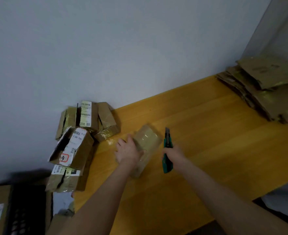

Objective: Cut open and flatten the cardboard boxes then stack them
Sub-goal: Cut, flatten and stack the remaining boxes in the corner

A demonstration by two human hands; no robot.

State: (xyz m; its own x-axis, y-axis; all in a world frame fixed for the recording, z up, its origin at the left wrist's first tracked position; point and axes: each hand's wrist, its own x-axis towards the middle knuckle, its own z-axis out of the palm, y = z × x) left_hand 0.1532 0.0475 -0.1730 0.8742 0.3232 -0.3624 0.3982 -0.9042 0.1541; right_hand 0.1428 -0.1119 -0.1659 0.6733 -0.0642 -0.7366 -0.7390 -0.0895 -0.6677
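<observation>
Two hands at work: left hand (128, 152) grips tape-wrapped brown cardboard box (146, 146) on yellow wooden table (207, 133); right hand (172, 154) clasps green utility knife (167, 150), blade raised.

Plain pale grey-blue painted wall (106, 48) fills upper and left frame, even tone. Long yellow-orange wood-grain table (216, 136) sits against wall, runs from bottom centre toward upper right, grain lengthwise, slight sheen on top. Top right corner: grey translucent upright panel (278, 28) at far table end, material unclear. Past near table edge, right side: pale grey floor (285, 189), dark patch beside it, can't identify. Light dim, flat, diffuse; shadows soft, bluish cast overall.
</observation>
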